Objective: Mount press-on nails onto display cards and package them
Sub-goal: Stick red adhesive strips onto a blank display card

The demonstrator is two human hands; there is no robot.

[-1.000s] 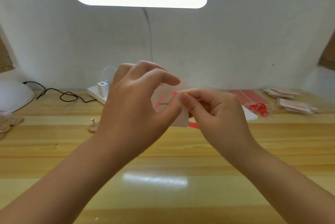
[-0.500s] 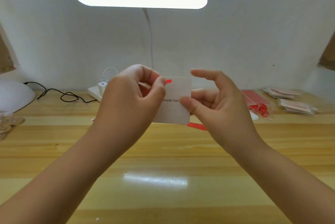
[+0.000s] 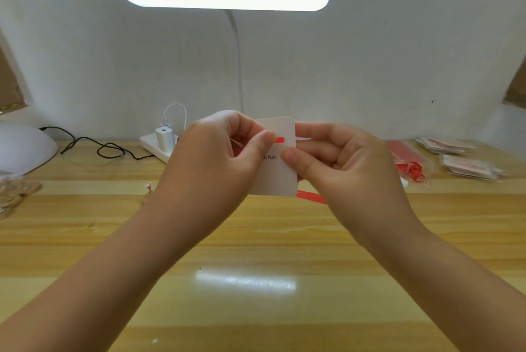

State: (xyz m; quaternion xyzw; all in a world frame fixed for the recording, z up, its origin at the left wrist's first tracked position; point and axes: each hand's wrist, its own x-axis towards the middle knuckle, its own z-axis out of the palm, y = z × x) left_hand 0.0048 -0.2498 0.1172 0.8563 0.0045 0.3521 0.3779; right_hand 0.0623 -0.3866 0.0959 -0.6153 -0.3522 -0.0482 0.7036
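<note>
Head view: white display card (image 3: 280, 172) held upright above wooden table (image 3: 256, 237), between both hands. Left hand (image 3: 216, 158) thumb and fingers pinched on red strip (image 3: 279, 140) at card face. Right hand (image 3: 338, 163) thumb and curled fingers clamp card's right edge. Red piece (image 3: 310, 198) protrudes below card.

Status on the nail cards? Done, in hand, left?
Done: sealed packets stacked at the far right. In hand: both hands hold a white display card; the left hand presses a red strip near its top, the right hand pinches its edge. Left: no nails visible on the card, and it is unbagged.
</note>
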